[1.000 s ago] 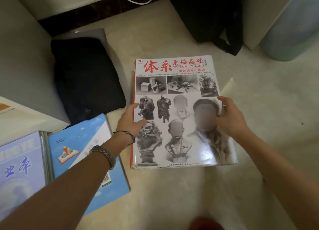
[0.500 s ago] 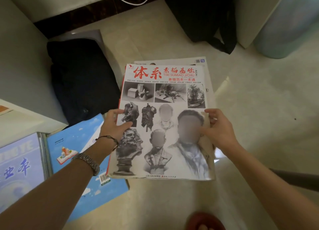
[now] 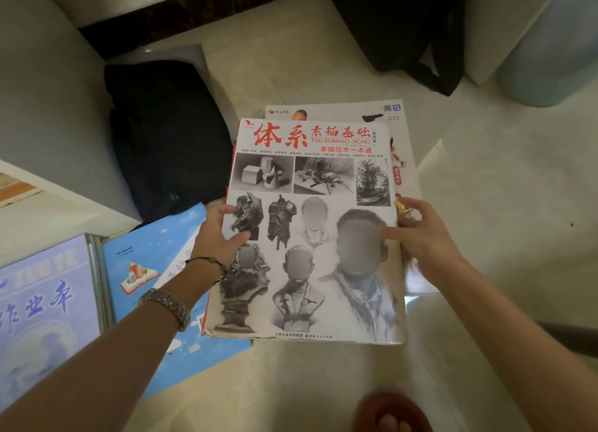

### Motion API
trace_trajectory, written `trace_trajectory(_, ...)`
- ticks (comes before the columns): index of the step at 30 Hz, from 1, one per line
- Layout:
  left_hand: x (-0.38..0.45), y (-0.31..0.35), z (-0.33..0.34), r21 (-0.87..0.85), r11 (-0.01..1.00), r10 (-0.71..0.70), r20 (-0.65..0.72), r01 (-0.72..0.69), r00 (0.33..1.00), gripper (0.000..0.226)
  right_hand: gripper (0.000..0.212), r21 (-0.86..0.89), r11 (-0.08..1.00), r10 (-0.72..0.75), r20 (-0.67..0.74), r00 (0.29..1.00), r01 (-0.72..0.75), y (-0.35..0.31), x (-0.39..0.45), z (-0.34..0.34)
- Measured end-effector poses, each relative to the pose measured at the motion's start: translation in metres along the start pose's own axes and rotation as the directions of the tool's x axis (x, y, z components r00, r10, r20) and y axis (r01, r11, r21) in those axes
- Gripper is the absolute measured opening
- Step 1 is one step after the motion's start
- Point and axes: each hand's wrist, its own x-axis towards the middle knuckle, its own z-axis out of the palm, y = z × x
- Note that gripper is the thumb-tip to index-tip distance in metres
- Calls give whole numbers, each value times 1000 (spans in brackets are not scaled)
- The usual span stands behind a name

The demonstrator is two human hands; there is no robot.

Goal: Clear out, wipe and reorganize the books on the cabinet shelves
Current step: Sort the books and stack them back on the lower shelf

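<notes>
Both hands grip sketch book (image 3: 310,231) edges, fingers (image 3: 393,232) atop cover

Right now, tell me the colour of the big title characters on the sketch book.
Red, on the sketch book, clearest in the head view.

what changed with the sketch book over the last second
The sketch book has been lifted off the pile and drawn toward the person and to their left, uncovering a white book beneath it. The left hand and right hand kept their grip on its two side edges. The blue books, the black bag and the white book stayed put.
</notes>
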Motion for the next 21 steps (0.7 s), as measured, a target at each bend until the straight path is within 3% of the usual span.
trace_trajectory(12,5,-10,-3,58,997,40,42,-42,998,44,52,-57,997,-62,-61,996,58,6,6,3)
trace_trajectory(21,5,-10,-3,22,999,40,57,-42,998,44,59,-56,998,-29,4,1000,29,-4,11,1)
